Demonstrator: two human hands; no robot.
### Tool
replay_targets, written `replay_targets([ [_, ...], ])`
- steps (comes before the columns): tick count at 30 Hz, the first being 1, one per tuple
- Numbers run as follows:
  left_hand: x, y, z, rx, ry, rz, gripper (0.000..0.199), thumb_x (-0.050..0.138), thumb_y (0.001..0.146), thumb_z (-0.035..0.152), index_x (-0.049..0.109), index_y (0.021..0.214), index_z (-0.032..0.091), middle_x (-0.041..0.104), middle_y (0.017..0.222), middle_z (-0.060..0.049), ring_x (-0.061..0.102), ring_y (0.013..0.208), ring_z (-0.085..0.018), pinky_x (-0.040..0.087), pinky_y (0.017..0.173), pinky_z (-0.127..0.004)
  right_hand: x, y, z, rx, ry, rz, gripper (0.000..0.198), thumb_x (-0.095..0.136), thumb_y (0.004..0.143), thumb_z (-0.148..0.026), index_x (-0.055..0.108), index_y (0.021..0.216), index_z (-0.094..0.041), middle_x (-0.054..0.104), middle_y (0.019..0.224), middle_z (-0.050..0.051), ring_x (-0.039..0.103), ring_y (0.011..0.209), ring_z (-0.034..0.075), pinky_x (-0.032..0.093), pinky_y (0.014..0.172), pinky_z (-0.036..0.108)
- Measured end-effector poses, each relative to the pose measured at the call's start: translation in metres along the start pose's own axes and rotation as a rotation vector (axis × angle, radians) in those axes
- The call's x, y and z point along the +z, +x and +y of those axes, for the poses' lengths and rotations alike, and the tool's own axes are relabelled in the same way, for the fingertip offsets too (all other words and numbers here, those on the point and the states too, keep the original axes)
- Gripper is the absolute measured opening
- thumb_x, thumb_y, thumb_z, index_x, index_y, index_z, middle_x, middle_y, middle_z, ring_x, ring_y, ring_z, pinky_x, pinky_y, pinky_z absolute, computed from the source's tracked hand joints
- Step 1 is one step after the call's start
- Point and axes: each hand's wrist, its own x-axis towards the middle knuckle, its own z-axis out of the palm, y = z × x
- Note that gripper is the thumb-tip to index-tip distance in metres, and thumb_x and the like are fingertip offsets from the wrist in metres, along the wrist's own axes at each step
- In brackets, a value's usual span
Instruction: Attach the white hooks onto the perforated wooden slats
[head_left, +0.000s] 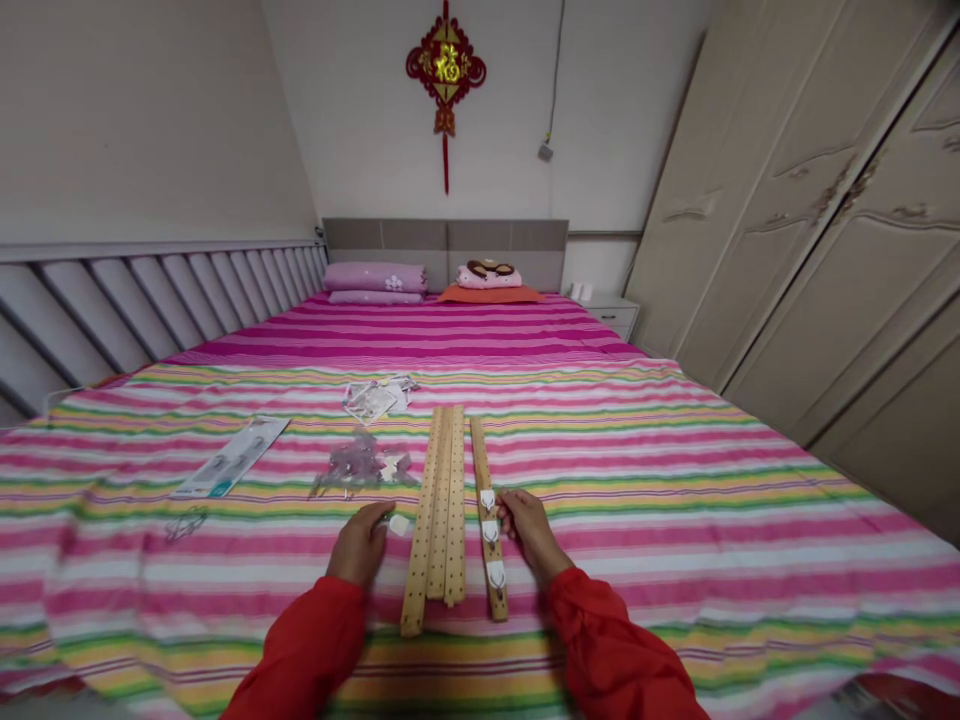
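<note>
My left hand point(358, 545) is closed in a pinch at a small white wall hook point(399, 524), left of the pegboard-like wooden strips. My right hand point(531, 527) has its fingers curled together at the right edge of the topmost white hook point(487, 499) on a narrow wooden strip point(480, 455) dotted with holes. Below it on that strip sit a second white hook point(490, 532) and a third white hook point(496, 575). Several longer perforated wooden strips point(444, 500) lie side by side between my hands, running away from me.
Clear plastic bags with small parts point(358, 462) lie beyond my left hand. Behind them is a pile of packaging point(381, 397). Further left are a flat blister pack point(234, 458) and thin wire-like pieces point(186, 522). Everything lies on a striped bedsheet point(637, 480); folded bedding point(375, 277) is at the headboard.
</note>
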Motion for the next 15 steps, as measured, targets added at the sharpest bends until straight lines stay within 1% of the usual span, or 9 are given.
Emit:
replay_targets([
  [2, 0.001, 0.001, 0.002, -0.010, 0.002, -0.016, 0.026, 0.055, 0.061, 0.027, 0.072, 0.080, 0.024, 0.074, 0.091, -0.005, 0.066, 0.091, -0.024, 0.050, 0.088, -0.037, -0.003, -0.001, -0.002, 0.004, 0.031, -0.006, 0.034, 0.070, 0.061, -0.047, 0.058, 0.058, -0.015, 0.054, 0.041, -0.005, 0.039, 0.028, 0.005, 0.024, 0.029, 0.017],
  [5, 0.000, 0.003, 0.007, -0.067, -0.024, -0.025, 0.019, 0.059, 0.060, 0.033, 0.072, 0.070, 0.024, 0.074, 0.081, -0.005, 0.067, 0.080, -0.024, 0.052, 0.079, -0.035, -0.006, -0.004, -0.007, 0.026, 0.067, -0.011, 0.033, 0.070, 0.060, -0.045, 0.059, 0.060, -0.014, 0.055, 0.043, -0.004, 0.040, 0.029, 0.005, 0.023, 0.029, 0.017],
  [7, -0.004, 0.004, 0.012, -0.127, -0.069, -0.023, 0.019, 0.062, 0.058, 0.037, 0.072, 0.068, 0.024, 0.074, 0.077, -0.005, 0.066, 0.076, -0.024, 0.051, 0.074, -0.034, -0.006, -0.008, -0.012, 0.024, 0.070, -0.010, 0.031, 0.070, 0.061, -0.044, 0.058, 0.060, -0.015, 0.055, 0.044, -0.004, 0.038, 0.029, 0.005, 0.022, 0.029, 0.017],
  [10, -0.010, 0.007, 0.026, -0.202, -0.186, -0.028, 0.024, 0.066, 0.054, 0.041, 0.072, 0.068, 0.022, 0.074, 0.074, -0.005, 0.066, 0.073, -0.024, 0.051, 0.071, -0.033, 0.000, -0.016, -0.022, -0.025, 0.010, -0.007, 0.028, 0.069, 0.063, -0.041, 0.059, 0.061, -0.016, 0.056, 0.046, -0.004, 0.037, 0.029, 0.005, 0.021, 0.030, 0.018],
  [12, -0.012, 0.010, 0.040, -0.223, -0.263, -0.054, 0.025, 0.067, 0.052, 0.041, 0.072, 0.066, 0.020, 0.074, 0.071, -0.005, 0.066, 0.072, -0.023, 0.050, 0.069, -0.032, 0.009, -0.021, -0.028, -0.081, -0.063, -0.057, 0.024, 0.070, 0.063, -0.038, 0.061, 0.062, -0.016, 0.057, 0.048, -0.003, 0.040, 0.033, 0.007, 0.026, 0.033, 0.019],
  [15, -0.010, 0.017, 0.066, -0.237, -0.324, -0.144, 0.025, 0.070, 0.048, 0.039, 0.071, 0.062, 0.018, 0.072, 0.065, -0.005, 0.065, 0.066, -0.022, 0.049, 0.066, -0.032, 0.028, -0.030, -0.036, -0.214, -0.166, -0.199, 0.016, 0.073, 0.062, -0.031, 0.065, 0.066, -0.017, 0.058, 0.054, -0.003, 0.047, 0.043, 0.009, 0.037, 0.043, 0.021],
])
